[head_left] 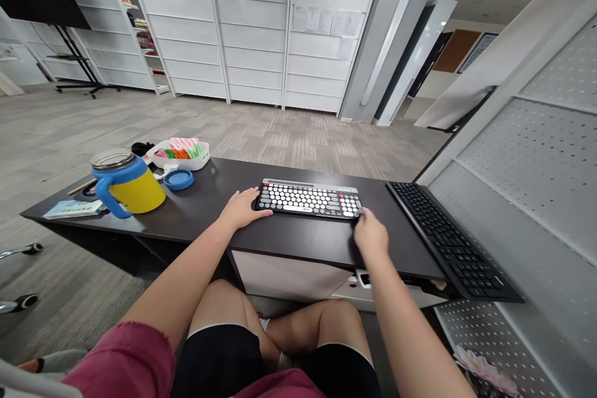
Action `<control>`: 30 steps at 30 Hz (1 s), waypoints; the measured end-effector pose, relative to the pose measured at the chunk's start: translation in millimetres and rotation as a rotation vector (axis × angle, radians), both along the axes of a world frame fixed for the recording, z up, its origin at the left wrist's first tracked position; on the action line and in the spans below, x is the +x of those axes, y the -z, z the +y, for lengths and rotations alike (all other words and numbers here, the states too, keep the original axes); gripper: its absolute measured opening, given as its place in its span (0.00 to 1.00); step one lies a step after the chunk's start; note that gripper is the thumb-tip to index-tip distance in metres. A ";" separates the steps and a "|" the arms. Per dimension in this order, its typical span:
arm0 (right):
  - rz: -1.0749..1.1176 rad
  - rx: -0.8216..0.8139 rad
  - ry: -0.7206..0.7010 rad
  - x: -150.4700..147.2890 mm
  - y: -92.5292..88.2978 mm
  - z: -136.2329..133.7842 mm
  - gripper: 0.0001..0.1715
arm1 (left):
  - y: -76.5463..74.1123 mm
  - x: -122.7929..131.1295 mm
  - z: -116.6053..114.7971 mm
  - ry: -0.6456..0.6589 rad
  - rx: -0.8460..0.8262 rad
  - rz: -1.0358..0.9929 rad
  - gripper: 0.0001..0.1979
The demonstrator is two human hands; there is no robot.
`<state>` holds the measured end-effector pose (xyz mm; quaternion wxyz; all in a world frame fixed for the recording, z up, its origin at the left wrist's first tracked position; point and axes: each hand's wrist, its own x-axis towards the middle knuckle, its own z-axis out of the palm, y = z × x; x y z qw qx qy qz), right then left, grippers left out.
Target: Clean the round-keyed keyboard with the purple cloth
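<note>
A black keyboard with white, grey and red keys (308, 199) lies flat on the dark desk (298, 236) in front of me. My left hand (242, 208) holds its left end, the fingers along the side and the thumb stretched out by the front corner. At the front right corner, my right hand (370, 233) has its fingers curled together and slightly blurred. A small greyish patch shows at those fingertips; whether it is a held object or part of the keyboard is unclear.
A larger black keyboard (450, 239) leans out over the desk's right end, beside a perforated panel (532, 155). On the left stand a yellow and blue mug (135, 186), a blue lid (178, 180), a white basket of colourful packets (200, 158) and a flat packet (74, 209).
</note>
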<state>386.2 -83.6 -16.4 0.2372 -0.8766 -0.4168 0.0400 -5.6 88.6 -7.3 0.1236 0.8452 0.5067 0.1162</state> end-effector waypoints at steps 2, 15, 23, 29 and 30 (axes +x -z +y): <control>-0.158 -0.039 -0.112 -25.3 9.7 10.4 0.35 | -0.1 0.5 -0.1 0.004 0.003 0.005 0.52; -0.218 -0.105 -0.154 -102.1 6.8 24.3 0.31 | 3.0 0.2 2.1 0.059 -0.001 0.060 0.52; -0.230 -0.103 -0.347 -186.5 2.1 45.1 0.34 | 3.4 -0.2 0.8 0.072 0.009 0.057 0.51; -0.254 -0.083 -0.550 -238.7 -1.9 57.2 0.34 | 6.7 -4.3 11.2 0.013 -0.131 -0.034 0.31; -0.256 -0.086 -0.578 -243.0 -2.5 59.1 0.34 | 7.4 -5.4 12.8 0.005 -0.152 -0.059 0.32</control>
